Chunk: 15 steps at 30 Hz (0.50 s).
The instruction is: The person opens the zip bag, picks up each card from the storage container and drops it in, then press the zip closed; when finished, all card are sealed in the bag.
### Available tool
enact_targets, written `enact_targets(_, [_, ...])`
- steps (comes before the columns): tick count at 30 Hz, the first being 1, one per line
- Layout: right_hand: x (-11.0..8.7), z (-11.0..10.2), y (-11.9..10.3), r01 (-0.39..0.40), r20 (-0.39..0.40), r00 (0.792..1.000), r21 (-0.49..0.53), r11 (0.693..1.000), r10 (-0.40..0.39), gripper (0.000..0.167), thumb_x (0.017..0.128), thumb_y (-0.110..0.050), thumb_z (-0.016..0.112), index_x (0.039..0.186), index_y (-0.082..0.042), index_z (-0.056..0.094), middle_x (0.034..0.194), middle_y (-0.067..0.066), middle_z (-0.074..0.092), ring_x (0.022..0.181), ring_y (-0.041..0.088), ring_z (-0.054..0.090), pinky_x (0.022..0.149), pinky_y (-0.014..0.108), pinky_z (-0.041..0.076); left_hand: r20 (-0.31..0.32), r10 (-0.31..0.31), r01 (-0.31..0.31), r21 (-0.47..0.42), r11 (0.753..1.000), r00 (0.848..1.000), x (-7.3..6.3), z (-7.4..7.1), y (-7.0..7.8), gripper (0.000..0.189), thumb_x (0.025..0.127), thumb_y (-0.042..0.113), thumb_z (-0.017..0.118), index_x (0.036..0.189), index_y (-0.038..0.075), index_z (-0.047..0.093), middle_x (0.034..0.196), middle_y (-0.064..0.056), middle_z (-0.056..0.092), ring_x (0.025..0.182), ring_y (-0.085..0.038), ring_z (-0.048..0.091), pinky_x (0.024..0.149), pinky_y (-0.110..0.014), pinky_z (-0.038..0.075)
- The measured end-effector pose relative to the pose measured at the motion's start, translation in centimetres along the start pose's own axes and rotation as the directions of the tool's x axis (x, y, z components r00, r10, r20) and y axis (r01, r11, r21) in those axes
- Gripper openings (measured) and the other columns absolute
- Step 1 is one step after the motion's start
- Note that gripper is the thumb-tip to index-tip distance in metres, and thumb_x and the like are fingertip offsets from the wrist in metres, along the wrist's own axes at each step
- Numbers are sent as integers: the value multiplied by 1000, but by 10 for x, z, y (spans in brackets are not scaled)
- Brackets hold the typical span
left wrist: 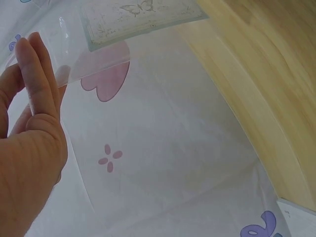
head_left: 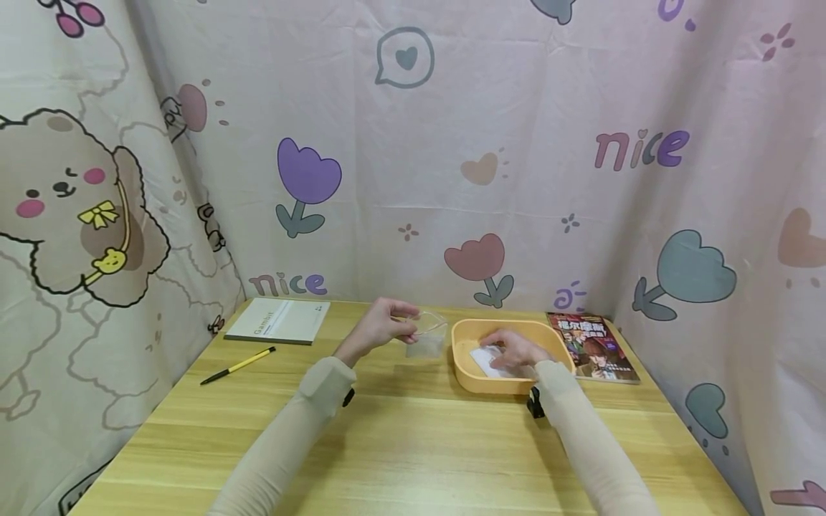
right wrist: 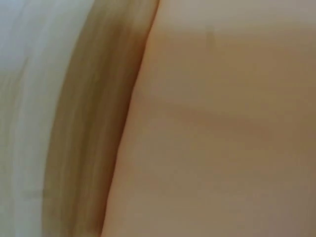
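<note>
My left hand (head_left: 385, 324) is raised over the back of the table, pinching a clear plastic bag (head_left: 426, 337) between thumb and fingers. In the left wrist view, a pale rectangular piece with a butterfly print (left wrist: 140, 17) shows at the bag's far end; whether it lies inside or behind the plastic is unclear. My right hand (head_left: 513, 351) reaches down into a yellow-orange plastic basket (head_left: 471, 385), fingers bent over a white sheet-like piece (head_left: 484, 360). Whether they grip it or only touch it is hidden. Blurred skin (right wrist: 212, 138) fills most of the right wrist view.
A white book (head_left: 280, 320) lies at the table's back left, with a yellow and black pen (head_left: 237, 365) in front of it. An illustrated magazine (head_left: 596, 351) lies right of the basket, partly behind it. A printed curtain (head_left: 400, 158) hangs behind the wooden table (head_left: 413, 444).
</note>
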State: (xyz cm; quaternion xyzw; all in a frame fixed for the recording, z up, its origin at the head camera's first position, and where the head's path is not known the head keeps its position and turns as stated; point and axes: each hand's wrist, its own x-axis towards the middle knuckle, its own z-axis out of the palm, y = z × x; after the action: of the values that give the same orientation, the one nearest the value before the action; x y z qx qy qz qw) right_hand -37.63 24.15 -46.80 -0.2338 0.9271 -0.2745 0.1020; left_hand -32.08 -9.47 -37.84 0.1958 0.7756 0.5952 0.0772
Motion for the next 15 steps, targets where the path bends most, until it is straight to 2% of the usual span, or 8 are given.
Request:
enact_targets(10, [2,-1,2,25,13,1000,-33,999,-24,49,80,-6,78,127,-3,64,130,19,57,116,34,53,106,55,44,6,11,-11,-2,1000,1000,1,-1,-2,39,88,-6,66,126,-11,59,124,-27,63,70,-18,72,71,-35,65])
enact_targets(15, [-2,-2,2,-16,-23,1000,-14,1000,16,50,80,-9,80,126,1,64,131,21,60,121,37,54,109,56,43,4,10,-10,-5,1000,1000,0,-2,-2,40,87,-7,65,127,-11,58,125,-27,62,70,-18,72,71,-35,65])
